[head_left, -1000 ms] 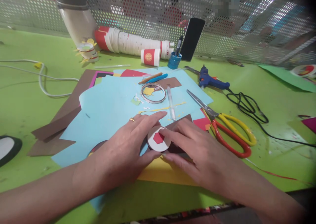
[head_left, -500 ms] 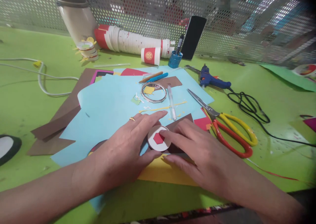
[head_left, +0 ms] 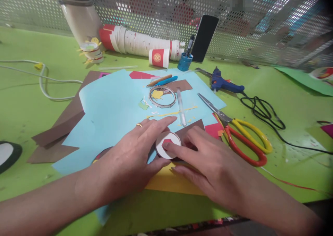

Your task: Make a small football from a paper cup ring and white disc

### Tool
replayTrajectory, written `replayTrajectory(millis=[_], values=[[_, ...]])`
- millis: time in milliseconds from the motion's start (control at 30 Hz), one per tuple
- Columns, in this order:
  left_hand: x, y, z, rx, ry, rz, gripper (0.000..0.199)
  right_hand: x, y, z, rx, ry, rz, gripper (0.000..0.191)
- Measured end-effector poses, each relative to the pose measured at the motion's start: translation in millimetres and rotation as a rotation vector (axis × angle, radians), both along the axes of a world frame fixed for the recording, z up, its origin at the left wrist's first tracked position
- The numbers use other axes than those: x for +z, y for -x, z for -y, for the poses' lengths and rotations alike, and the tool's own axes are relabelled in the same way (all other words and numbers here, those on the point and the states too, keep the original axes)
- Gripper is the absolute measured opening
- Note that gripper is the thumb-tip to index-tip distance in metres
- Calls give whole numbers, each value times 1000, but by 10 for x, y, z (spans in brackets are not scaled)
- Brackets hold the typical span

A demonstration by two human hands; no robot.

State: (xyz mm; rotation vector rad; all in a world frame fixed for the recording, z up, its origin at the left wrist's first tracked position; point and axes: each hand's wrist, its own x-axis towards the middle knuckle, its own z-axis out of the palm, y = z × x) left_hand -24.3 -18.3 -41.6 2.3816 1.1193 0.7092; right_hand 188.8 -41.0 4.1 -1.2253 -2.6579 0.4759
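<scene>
A small round white disc with a raised rim [head_left: 160,152], like the bottom of a paper cup, sits between my hands. On its face lies a red hexagonal paper piece [head_left: 167,140]. My left hand [head_left: 135,149] curls round the disc's left side, thumb in front and index finger behind. With its index fingertip, my right hand [head_left: 208,159] presses on the hexagon and covers its lower part; the right thumb stays apart, near the front rim. Beneath them are brown paper [head_left: 195,129], yellow paper [head_left: 174,184] and light blue sheets [head_left: 109,104].
Scissors [head_left: 231,119] lie right of my hands, beyond them a blue glue gun [head_left: 226,83] with a black cord. A tape ring [head_left: 151,103], a clear pen [head_left: 181,107] and paper scraps lie ahead. Stacked paper cups [head_left: 145,43] and a phone [head_left: 205,38] line the mesh screen.
My right index fingertip has shifted left and down over the hexagon, covering more of its lower part. The left hand keeps its place round the disc.
</scene>
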Motion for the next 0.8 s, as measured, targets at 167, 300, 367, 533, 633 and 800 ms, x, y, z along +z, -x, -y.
replayTrajectory(millis=[167, 300, 367, 533, 633, 800], values=[[-7, 6, 8, 3, 10, -12, 70, 0, -6, -2, 13, -14, 40, 31], [-12, 24, 22, 4, -7, -18, 70, 12, -32, 0, 26, 4, 69, 32], [-15, 29, 24, 0, -5, -24, 71, 19, -45, -4, 33, 11, 79, 33], [-11, 13, 8, 5, 8, -22, 70, 14, -50, -16, 43, 28, 104, 34], [-6, 6, 0, 8, 8, -19, 69, 8, -44, -16, 45, 26, 102, 34], [-5, 11, 4, 5, -8, -14, 70, 13, -44, -19, 43, 31, 89, 34]])
